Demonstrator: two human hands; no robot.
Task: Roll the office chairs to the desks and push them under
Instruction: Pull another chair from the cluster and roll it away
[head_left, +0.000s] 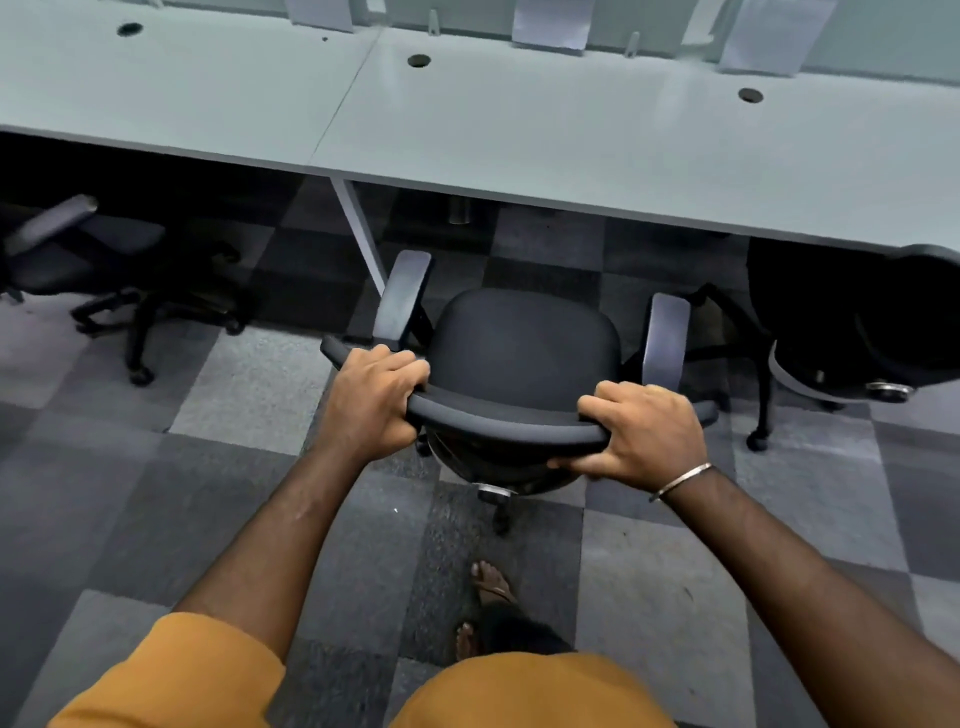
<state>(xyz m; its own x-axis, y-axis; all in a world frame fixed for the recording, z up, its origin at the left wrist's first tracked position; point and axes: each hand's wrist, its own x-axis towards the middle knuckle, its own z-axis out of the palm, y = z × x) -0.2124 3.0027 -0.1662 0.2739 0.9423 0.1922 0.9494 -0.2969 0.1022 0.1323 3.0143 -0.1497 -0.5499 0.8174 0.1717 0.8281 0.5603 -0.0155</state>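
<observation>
A black office chair (522, 338) with grey armrests stands on the carpet in front of me, its seat facing the long pale desk (519, 135). The seat's front sits a short way from the desk's front edge, not under it. My left hand (371, 400) grips the left end of the top edge of the backrest. My right hand (641, 428) grips the right end of the same edge, thumb curled underneath. The chair's base and wheels are mostly hidden below the seat.
A second chair (93, 260) stands partly under the desk at the left. A third black chair (857, 322) stands at the right, close to my chair's right armrest. A white desk leg (358, 234) slants down just left of the chair. Checkered grey carpet (249, 389) covers the floor.
</observation>
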